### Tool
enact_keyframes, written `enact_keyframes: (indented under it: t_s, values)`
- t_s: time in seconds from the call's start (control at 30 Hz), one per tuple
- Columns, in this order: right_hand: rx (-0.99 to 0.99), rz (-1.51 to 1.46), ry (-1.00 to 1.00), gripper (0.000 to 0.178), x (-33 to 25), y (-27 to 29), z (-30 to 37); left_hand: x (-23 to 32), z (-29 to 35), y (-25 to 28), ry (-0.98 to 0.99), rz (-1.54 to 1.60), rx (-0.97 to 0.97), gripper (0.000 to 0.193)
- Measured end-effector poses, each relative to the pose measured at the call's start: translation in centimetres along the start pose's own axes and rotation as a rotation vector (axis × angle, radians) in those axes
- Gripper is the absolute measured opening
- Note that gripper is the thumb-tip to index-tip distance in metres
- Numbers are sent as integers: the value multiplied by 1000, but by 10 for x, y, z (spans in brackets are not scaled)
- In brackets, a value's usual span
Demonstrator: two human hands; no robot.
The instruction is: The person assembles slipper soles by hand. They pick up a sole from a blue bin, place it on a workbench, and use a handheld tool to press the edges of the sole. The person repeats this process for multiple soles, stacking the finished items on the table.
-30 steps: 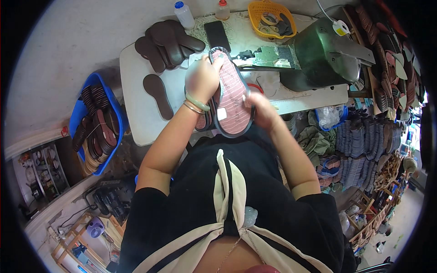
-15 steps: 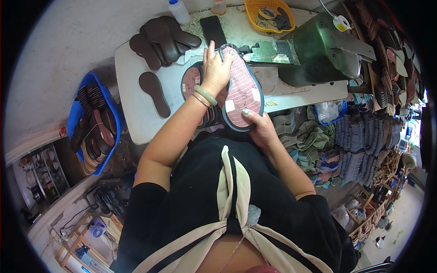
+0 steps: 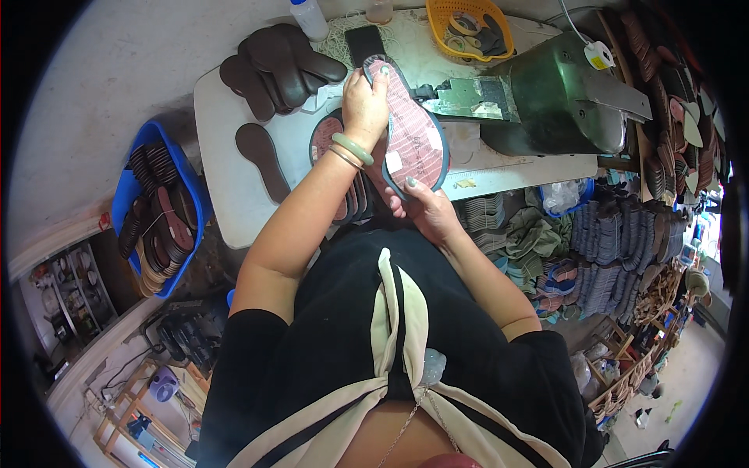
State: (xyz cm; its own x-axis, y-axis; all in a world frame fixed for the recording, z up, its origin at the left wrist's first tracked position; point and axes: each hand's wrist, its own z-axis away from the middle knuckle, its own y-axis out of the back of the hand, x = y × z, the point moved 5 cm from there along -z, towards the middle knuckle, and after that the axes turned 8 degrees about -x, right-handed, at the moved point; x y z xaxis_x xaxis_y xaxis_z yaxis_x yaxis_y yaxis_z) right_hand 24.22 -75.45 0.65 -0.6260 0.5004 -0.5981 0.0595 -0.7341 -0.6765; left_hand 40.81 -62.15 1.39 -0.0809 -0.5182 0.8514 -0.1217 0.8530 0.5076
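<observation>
Between my hands is a shoe insole (image 3: pixel 412 125) with a pinkish, lined underside, a dark rim and small white patches. My left hand (image 3: pixel 365 108) grips its far, narrower end, thumb on the pink face. At the near, wider end my right hand (image 3: pixel 429 212) holds the edge, thumb on top and some fingertips showing to the left. More pink-faced insoles (image 3: pixel 323 140) lie stacked on the table, partly covered by my left forearm. A single brown insole (image 3: pixel 264 160) rests farther left, and a heap of dark brown insoles (image 3: pixel 277 66) is behind it.
A green machine (image 3: pixel 550 97) with a flat arm stands on the white table (image 3: pixel 222 195) at right. Behind are a phone (image 3: pixel 364 45), a white bottle (image 3: pixel 310 19) and a yellow basket (image 3: pixel 507 47). A blue bin (image 3: pixel 125 183) of insoles stands left; stacked shoe parts (image 3: pixel 597 230) fill the right.
The insole has shifted left and slightly away from me. My right hand has moved left with its near end, and more of its fingers show.
</observation>
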Motion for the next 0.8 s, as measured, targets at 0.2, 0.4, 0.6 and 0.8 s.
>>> enact_keyframes:
  t_s: [0.2, 0.4, 0.6, 0.8]
  values:
    - [-25, 9, -14, 31, 0, 3, -25, -6, -16, 12, -2, -20, 71, 38]
    - [5, 15, 101, 30, -15, -12, -43, -34, -30, 15, 237, -7, 75, 47]
    - [38, -15, 74, 28, -23, -16, -56, -23, -45, 32, -126, -312, 159, 76]
    - [30, 114, 57, 29, -36, -8, -74, 32, -54, 24, -366, -551, -946, 69]
